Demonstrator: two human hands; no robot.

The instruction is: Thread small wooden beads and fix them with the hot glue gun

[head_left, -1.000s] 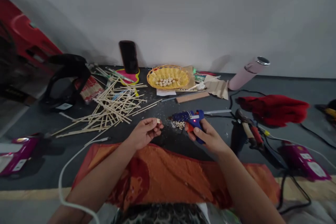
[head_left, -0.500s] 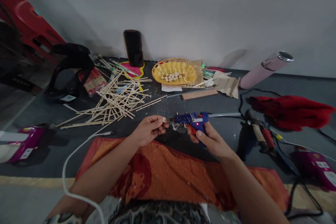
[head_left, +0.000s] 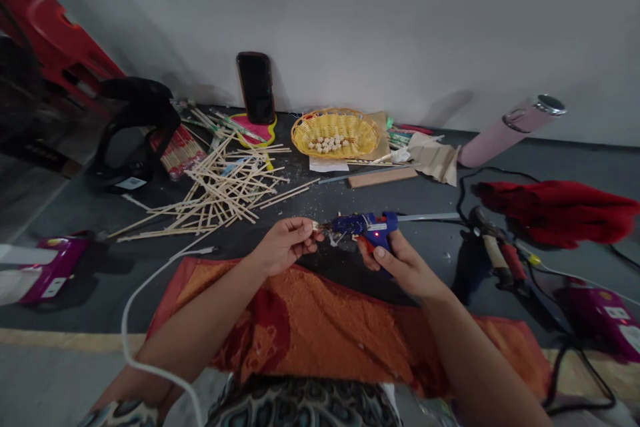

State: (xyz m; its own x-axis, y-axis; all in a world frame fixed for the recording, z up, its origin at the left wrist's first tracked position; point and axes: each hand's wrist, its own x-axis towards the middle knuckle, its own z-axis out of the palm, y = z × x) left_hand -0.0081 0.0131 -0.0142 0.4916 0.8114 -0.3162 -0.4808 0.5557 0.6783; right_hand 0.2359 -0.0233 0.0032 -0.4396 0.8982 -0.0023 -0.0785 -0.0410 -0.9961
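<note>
My right hand (head_left: 400, 265) is closed round the handle of a blue hot glue gun (head_left: 361, 225), fingers at its orange trigger. A clear glue stick (head_left: 429, 217) sticks out of the gun's back, and a red light glows on its side. The nozzle points left at a small pale wooden piece (head_left: 316, 226) pinched between the thumb and fingers of my left hand (head_left: 287, 245). Nozzle and piece are very close; whether they touch I cannot tell. An orange cloth (head_left: 330, 323) lies beneath my forearms.
Thin wooden sticks (head_left: 225, 187) are heaped at left. Behind stand a yellow basket (head_left: 335, 121) with small pale pieces and a phone (head_left: 256, 88). A wooden strip (head_left: 383, 177), pink flask (head_left: 510, 133), red cloth (head_left: 560, 210) and pliers (head_left: 493, 247) lie to the right. A white cable (head_left: 125, 327) runs lower left.
Both hands keep nearly the same pose, nozzle still at the small piece. The view has shifted very slightly.
</note>
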